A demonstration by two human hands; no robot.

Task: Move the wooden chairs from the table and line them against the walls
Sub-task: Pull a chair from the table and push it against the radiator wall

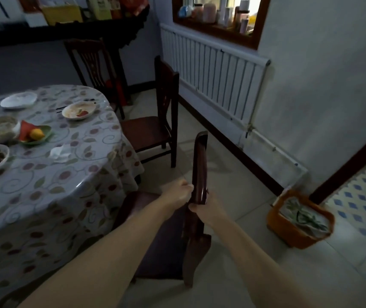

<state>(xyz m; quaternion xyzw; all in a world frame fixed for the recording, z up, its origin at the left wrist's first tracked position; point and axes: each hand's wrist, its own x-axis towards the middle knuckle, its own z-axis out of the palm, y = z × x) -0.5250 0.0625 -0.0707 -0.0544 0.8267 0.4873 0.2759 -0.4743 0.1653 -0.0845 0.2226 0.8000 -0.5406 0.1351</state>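
Right below me stands a dark wooden chair (200, 165), its seat tucked toward the round table (66, 174). My left hand (178, 193) grips the left face of its top rail. My right hand (208, 210) grips the right face of the same rail. A second wooden chair (153, 130) stands farther along the table's right side, seat facing the table. A third chair (90, 61) stands at the table's far side, against a dark sideboard.
The table carries a floral cloth, plates (78, 110) and bowls of food. A white radiator (217, 83) runs along the right wall under a window. An orange basket (299, 221) sits on the tiled floor by a doorway at right.
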